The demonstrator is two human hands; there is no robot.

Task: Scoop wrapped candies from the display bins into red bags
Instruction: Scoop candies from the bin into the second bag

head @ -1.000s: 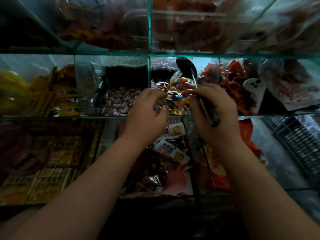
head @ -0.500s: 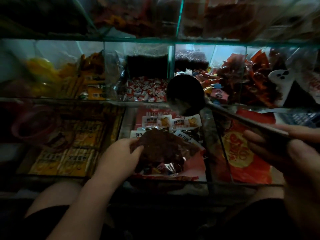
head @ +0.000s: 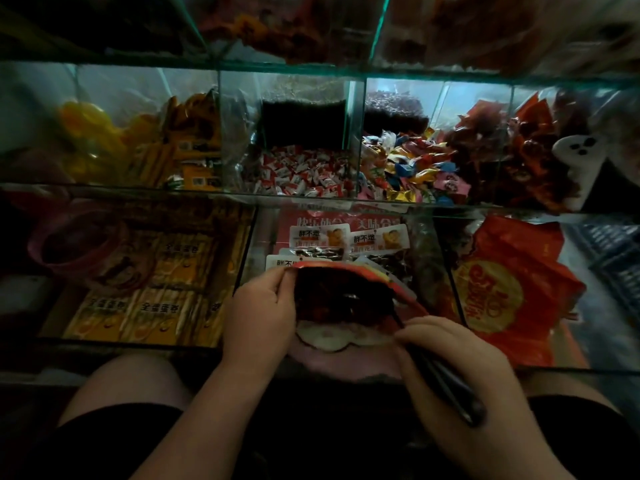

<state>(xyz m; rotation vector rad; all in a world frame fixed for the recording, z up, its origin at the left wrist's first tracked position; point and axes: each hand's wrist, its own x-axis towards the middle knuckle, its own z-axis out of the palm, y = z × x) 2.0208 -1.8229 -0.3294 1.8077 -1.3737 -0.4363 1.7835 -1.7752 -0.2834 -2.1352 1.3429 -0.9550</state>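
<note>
Since half a second ago, the scoop (head: 446,386) is coming down from over the bins, and its dark head is now dipping into the open mouth of the red bag (head: 346,266). How much it is carrying cannot be told, because the inside of the bag is too dark.

The left hand (head: 259,313) is pinching the left edge of the bag's rim between thumb and fingers, holding the mouth wide. The right hand (head: 450,358) is curling round the scoop's handle at the bag's lower right corner, with the handle running back across the wrist. The bag is sitting between the two hands, against the near glass wall of the lower middle bin, over the white-labelled snack packets (head: 346,237).

Beyond the hands, one tier up, the mixed wrapped candies (head: 412,168) are lying in the bin just right of centre. The red-and-white candies (head: 301,171) are filling the compartment beside it on the left. An orange-red printed pouch (head: 512,289) is lying in the lower right bin, near the right hand. Yellow packets (head: 149,278) are filling the lower left bin.
</note>
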